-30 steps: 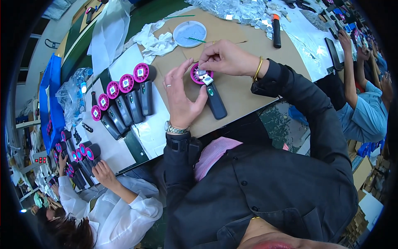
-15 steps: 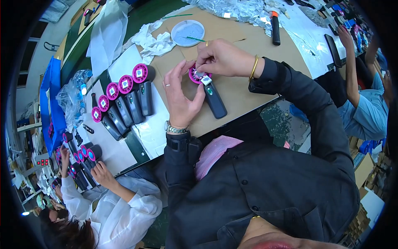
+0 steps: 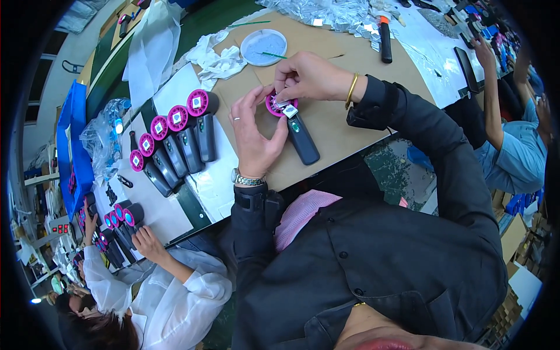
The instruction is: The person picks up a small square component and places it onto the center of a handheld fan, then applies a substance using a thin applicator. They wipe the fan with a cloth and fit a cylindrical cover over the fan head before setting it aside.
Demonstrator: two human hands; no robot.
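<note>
A dark hand-held device (image 3: 304, 140) with a round pink-rimmed head (image 3: 272, 107) lies on the cardboard in front of me; it resembles a hair dryer. My left hand (image 3: 256, 132) wraps round the side of that head, its thumb beside the handle. Fingertips of my right hand (image 3: 300, 79) pinch together over the pink opening, at a small pale piece that they mostly cover. A small white square (image 3: 290, 111) with a dark mark sits where the head meets the handle. To the left, several similar devices (image 3: 198, 102) rest in a row, pink ends facing up, each with a white square.
Behind my hands are a round white dish (image 3: 263, 48) with a green stick, a crumpled white cloth (image 3: 220, 58), and a heap of small silvery squares (image 3: 350, 16). An orange-and-black tool (image 3: 385, 41) lies to the right. A co-worker's hand (image 3: 149, 243) touches more devices at lower left.
My right hand has shifted slightly left and up, still pinching over the pink head. My left hand and the device stay almost in place. At lower left the co-worker's hands have moved a little.
</note>
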